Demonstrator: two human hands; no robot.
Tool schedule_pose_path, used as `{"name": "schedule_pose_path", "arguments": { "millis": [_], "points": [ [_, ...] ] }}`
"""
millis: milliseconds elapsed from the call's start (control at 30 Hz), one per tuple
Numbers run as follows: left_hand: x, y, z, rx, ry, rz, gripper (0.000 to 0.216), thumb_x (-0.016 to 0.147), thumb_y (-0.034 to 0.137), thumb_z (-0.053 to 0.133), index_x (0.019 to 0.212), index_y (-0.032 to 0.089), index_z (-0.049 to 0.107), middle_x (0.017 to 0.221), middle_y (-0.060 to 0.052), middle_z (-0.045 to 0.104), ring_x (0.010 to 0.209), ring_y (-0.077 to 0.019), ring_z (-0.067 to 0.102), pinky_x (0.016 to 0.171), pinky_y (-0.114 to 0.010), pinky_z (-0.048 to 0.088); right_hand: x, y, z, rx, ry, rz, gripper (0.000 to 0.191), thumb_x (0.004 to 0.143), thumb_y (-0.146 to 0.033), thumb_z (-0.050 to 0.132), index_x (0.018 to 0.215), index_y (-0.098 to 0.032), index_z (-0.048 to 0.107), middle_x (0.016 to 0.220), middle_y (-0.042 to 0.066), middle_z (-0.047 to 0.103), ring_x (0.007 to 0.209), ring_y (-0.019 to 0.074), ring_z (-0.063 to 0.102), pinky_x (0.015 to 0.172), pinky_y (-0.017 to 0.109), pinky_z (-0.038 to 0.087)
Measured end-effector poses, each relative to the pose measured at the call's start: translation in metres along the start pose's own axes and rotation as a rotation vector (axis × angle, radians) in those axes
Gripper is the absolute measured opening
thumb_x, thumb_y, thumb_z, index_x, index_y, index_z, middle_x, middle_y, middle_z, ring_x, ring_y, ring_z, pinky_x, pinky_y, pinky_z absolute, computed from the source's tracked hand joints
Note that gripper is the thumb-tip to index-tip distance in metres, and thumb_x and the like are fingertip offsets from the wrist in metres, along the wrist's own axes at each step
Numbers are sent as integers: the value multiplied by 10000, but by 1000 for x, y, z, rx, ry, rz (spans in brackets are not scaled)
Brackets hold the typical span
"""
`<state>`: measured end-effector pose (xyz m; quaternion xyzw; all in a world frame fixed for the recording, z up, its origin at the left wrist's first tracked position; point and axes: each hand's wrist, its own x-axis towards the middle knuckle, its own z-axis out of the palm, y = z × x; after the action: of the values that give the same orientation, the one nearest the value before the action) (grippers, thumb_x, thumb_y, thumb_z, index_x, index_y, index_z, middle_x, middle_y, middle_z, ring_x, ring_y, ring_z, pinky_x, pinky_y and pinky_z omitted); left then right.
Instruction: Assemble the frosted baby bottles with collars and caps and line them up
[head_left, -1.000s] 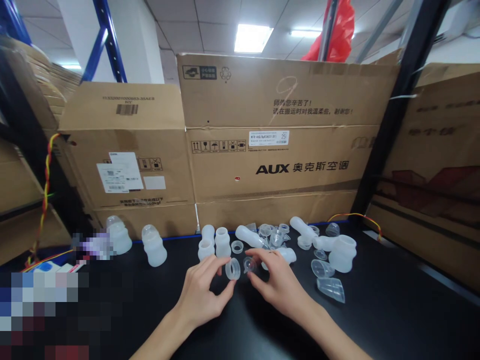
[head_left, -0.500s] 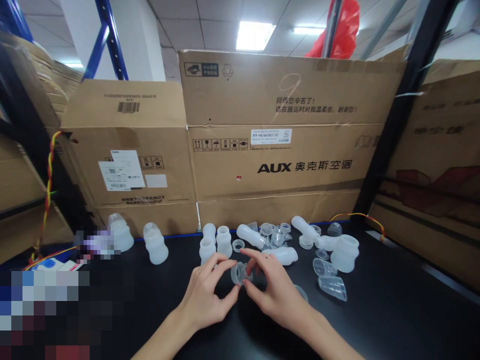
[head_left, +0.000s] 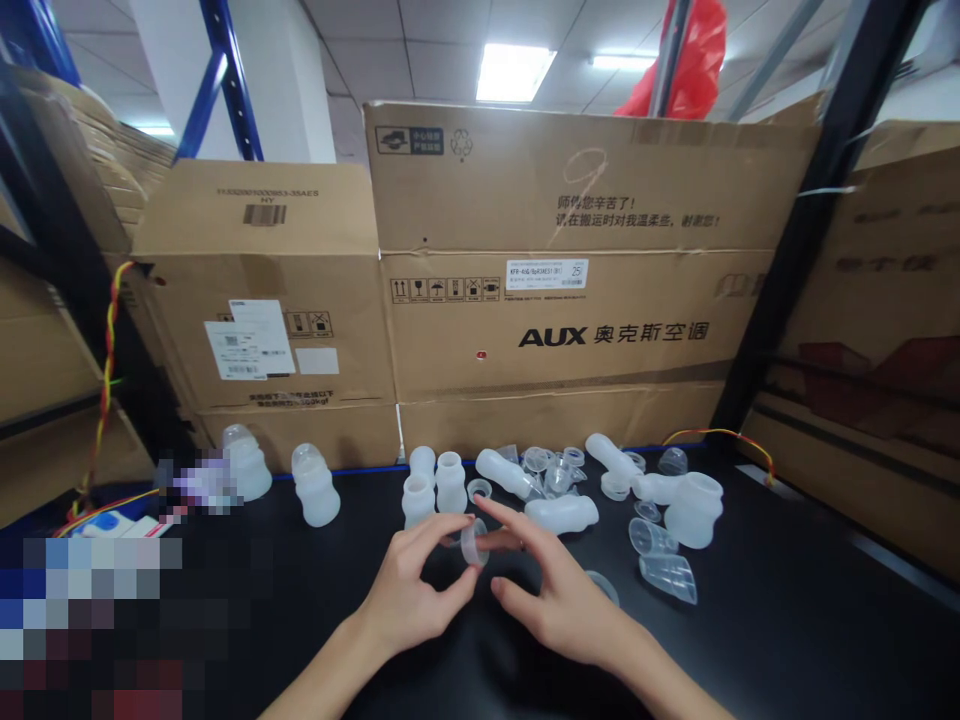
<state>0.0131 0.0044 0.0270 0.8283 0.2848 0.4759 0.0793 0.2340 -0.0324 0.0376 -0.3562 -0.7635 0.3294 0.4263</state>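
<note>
The left hand (head_left: 416,590) holds a clear ring (head_left: 472,542) above the near middle of the desk (head_left: 750,640), its grip narrow, thumb and fingertips pinching the rim. The right hand (head_left: 559,600) keeps a loose, spread grip, closed on nothing, with its fingertips against the ring. By the look of it, little is done: two capped bottles (head_left: 315,485) stand far left; two open bottles (head_left: 451,483) stand just beyond the hands; a scatter of loose caps (head_left: 667,577) and lying bottles (head_left: 562,513) waits to the right, before the cardboard boxes (head_left: 570,330).
</note>
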Motion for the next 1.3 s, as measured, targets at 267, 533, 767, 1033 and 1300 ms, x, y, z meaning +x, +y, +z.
{"name": "schedule_pose_path", "arguments": {
  "millis": [267,533,767,1033,1300],
  "points": [
    [5,5,-6,-118,72,-39,378,799,182,807,1164,252,744,1047,-75,816,928,-252,788,833,-373,670,-3,-6,-7,231,-152,142,1119,652,-51,548,1646,-343,123,1314,68,643,1304,247,551,1168,519,317],
    [3,15,-2,-272,-54,10,428,779,159,843,1186,262,764,981,-74,808,754,-195,768,719,-316,668,-2,-8,-9,251,-201,150,1141,625,-84,528,1653,-319,95,1182,45,666,1243,244,582,1150,467,323],
    [10,14,-1,-266,52,-138,413,768,136,828,1149,279,763,1027,-50,772,870,-202,753,787,-328,644,6,-1,0,552,-108,106,911,757,-145,641,1582,-360,322,1158,33,678,1197,234,593,1053,416,411],
    [18,6,-26,-53,161,-55,403,840,181,707,1229,280,736,1027,-59,644,923,-211,664,811,-357,591,18,14,4,520,222,135,514,825,-311,689,1325,-270,576,997,35,663,799,179,547,811,349,455],
    [25,-25,-47,68,359,-230,524,813,287,753,1305,223,585,1002,-28,650,906,-205,644,882,-383,553,13,15,19,440,84,155,541,849,-263,675,1366,-279,518,1065,31,624,797,155,539,807,342,449]
  ]
}}
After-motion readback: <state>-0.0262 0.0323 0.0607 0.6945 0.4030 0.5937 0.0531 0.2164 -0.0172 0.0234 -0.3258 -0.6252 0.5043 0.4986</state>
